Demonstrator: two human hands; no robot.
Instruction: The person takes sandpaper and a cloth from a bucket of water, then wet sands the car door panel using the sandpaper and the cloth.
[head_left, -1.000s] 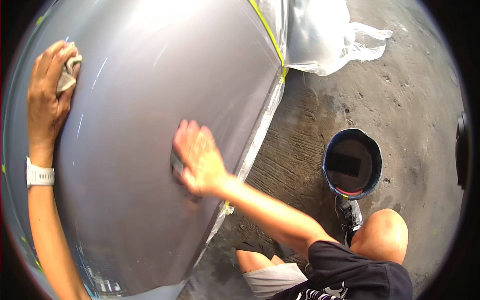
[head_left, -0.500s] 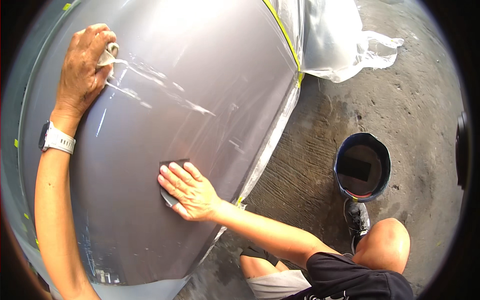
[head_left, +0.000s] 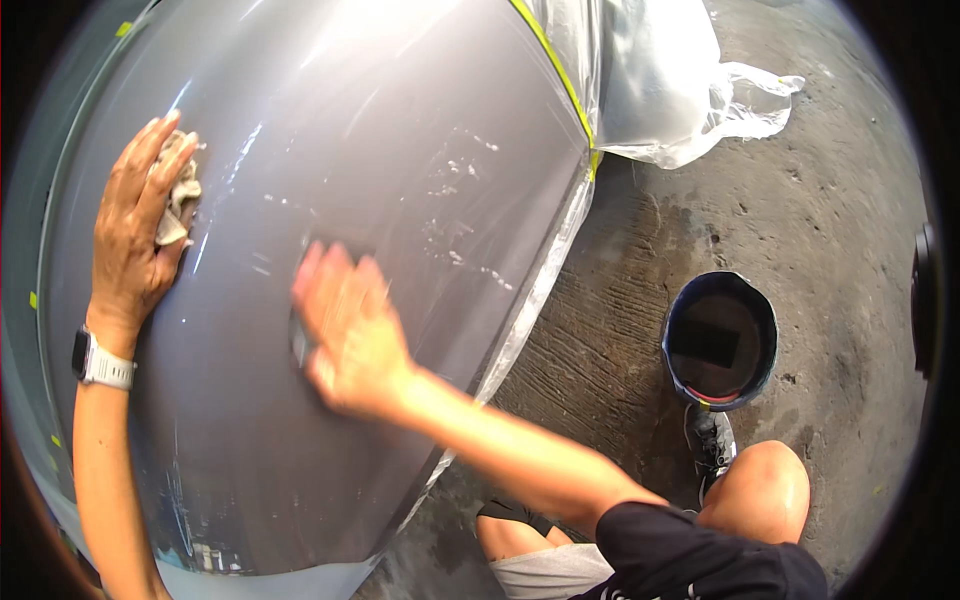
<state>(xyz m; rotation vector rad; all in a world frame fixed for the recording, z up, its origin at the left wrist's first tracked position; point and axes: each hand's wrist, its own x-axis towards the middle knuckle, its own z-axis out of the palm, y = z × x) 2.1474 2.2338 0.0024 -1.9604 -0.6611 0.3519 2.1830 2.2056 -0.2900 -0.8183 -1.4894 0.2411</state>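
A large grey car body panel (head_left: 400,150) fills the left and middle of the view, wet with streaks and droplets. My left hand (head_left: 135,235) lies flat on its upper left part, pressing a crumpled pale cloth (head_left: 178,195) against the surface; a white watch sits on that wrist. My right hand (head_left: 345,330), blurred with motion, presses a dark flat sanding pad (head_left: 298,340) against the middle of the panel, mostly hidden under the palm.
Clear plastic sheeting (head_left: 670,90) with yellow tape masks the panel's right edge. A dark bucket (head_left: 720,340) of water stands on the rough concrete floor (head_left: 820,200) to the right, beside my shoe (head_left: 710,440) and bent knee (head_left: 760,490).
My right hand with the pad has slid up and to the right across the panel. My left hand with the cloth has shifted lower on the panel's left side.
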